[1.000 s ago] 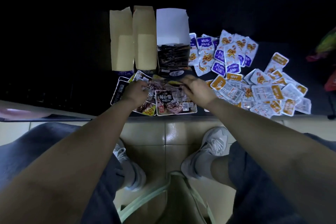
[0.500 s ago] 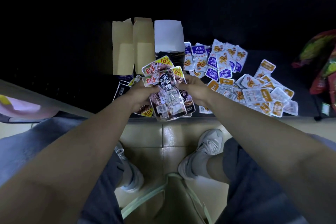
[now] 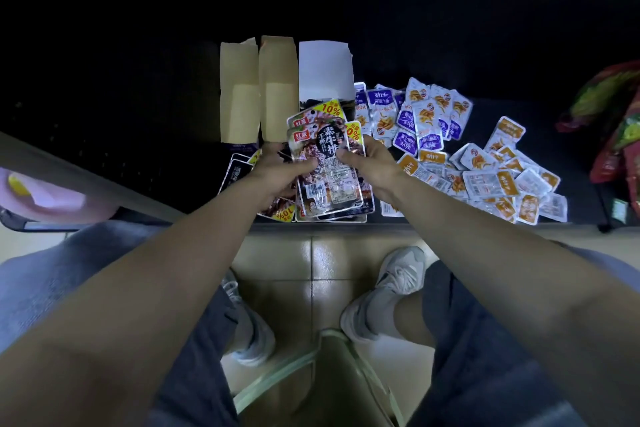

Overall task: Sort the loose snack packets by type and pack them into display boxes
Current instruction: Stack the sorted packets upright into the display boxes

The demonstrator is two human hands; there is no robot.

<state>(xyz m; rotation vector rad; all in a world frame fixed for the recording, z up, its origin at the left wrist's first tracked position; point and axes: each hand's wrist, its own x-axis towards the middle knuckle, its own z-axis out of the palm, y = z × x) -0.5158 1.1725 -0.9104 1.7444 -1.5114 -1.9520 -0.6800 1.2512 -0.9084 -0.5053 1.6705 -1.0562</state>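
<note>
**Dark tabletop [image 3: 166,163]: snack packets, three boxes, two hands**

Surface: black table, dimly lit; its near edge runs across above a tiled floor [image 3: 277,260].

1. White display box [image 3: 325,69]. Stands at the far middle of the table with its tall back flap raised. All places below are given from it.
2. Brown card boxes [image 3: 239,94]. Two, side by side, just left of the white display box, the nearer one touching its wall.
3. Stack of dark packets [image 3: 325,163]. Directly in front of the white display box, held above the table and fanned. Red labels and yellow "10%" corners show, and the top edges overlap the box's open front.
4. Left hand [image 3: 277,170]. Front-left of the white display box, at the stack's left edge. Thumb pressed on the top packet's face, fingers curled behind, clamped on the stack.
5. Right hand [image 3: 370,166]. Front-right of the white display box, at the stack's right edge. Same grip: thumb on top, fingers wrapped behind.
6. Loose dark packets [image 3: 239,173]. Flat on the table, in front and front-left of the white display box, partly under the held stack.
7. Purple packets [image 3: 408,121]. Heap just right of the white display box.
8. Orange packets [image 3: 498,184]. Spread farther right and nearer the table's front edge.
9. Red and green bags [image 3: 616,121]. Far right, at the picture's edge.
10. Pink object [image 3: 52,194]. Far left and forward; kind cannot be told.
11. Grey shoes [image 3: 391,288]. On the floor, before the table.
</note>
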